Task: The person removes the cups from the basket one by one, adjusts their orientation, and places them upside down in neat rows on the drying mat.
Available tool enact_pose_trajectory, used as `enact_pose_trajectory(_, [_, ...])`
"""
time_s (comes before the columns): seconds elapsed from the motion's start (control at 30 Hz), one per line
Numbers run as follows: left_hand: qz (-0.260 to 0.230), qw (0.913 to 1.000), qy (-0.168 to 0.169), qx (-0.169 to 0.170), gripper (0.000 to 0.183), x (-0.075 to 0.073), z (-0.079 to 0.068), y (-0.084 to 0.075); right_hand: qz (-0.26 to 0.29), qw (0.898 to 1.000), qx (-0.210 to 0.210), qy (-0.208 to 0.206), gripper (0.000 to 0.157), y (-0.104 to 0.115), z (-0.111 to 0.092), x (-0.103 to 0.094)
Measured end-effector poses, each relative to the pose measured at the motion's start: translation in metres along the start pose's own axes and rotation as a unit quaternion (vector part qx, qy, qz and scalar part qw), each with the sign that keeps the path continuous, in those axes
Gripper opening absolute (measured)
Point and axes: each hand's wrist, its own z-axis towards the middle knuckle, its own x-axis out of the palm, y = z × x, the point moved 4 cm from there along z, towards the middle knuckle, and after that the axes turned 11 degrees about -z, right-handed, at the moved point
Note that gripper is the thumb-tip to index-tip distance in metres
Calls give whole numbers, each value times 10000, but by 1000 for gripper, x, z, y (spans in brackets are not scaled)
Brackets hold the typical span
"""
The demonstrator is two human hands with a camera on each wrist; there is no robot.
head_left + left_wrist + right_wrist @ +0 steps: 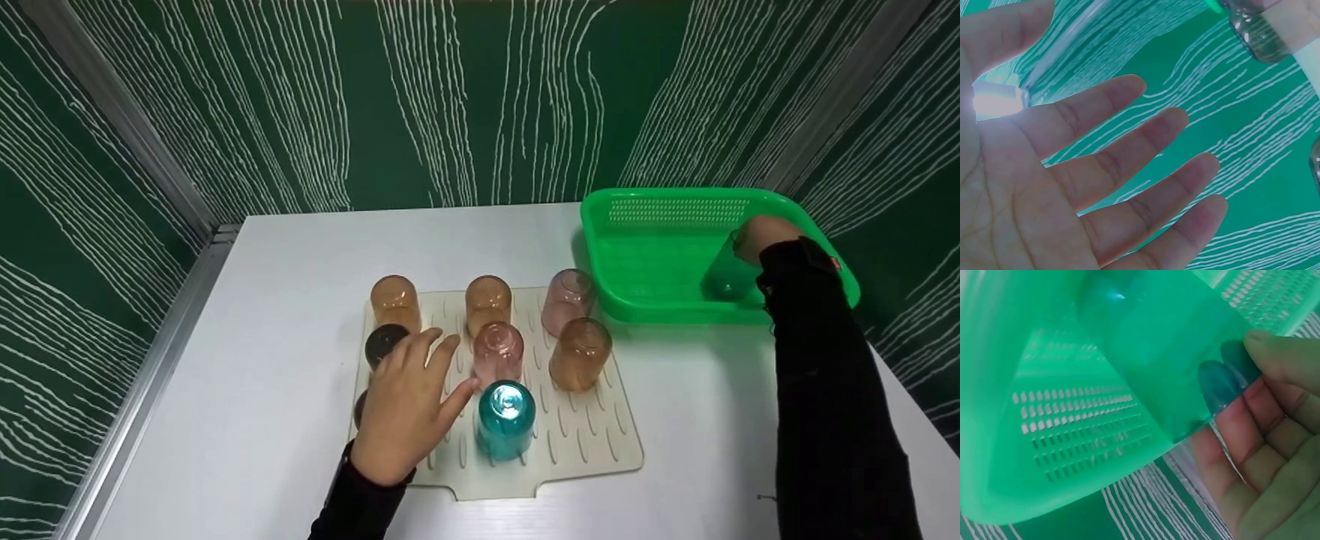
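My right hand (769,238) pinches a blue-green drinking glass (726,276) by its rim, two fingertips inside and the thumb outside. The glass tilts base-down inside the green plastic basket (750,313), and in the right wrist view (1151,354) the basket's slotted wall lies behind it. Over the left side of a pale draining mat (555,457) hovers my left hand (409,409), fingers spread and holding nothing. It partly covers two dark glasses (384,343). Near its thumb stand an upside-down teal glass (507,424) and a pink glass (498,352).
Along the mat's far side stand two amber glasses (489,301) and another pink one (568,301), all upside down. A further amber glass (581,356) is close to the basket's near left corner. Green walls with white lines (465,105) enclose the white table (300,255).
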Motion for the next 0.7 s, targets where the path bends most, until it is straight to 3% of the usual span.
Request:
enact_pose_trajectory(0.17, [13, 10000, -63, 60, 55, -1, 0, -2, 389, 9966, -417, -597, 36, 13, -10, -10])
enact_pose_trajectory(0.37, [30, 9999, -30, 96, 55, -2, -1, -4, 1203, 9812, -615, -1377, 24, 40, -35, -29])
enact_pose_trajectory(0.5, [27, 9999, -38, 108, 55, -2, -2, -5, 1891, 9653, -717, -1650, 44, 57, -52, -36])
enact_pose_trajectory(0.7, [-13, 9999, 0, 125, 55, -1, -2, -7, 2677, 9331, -959, -2200, 43, 86, -81, -37])
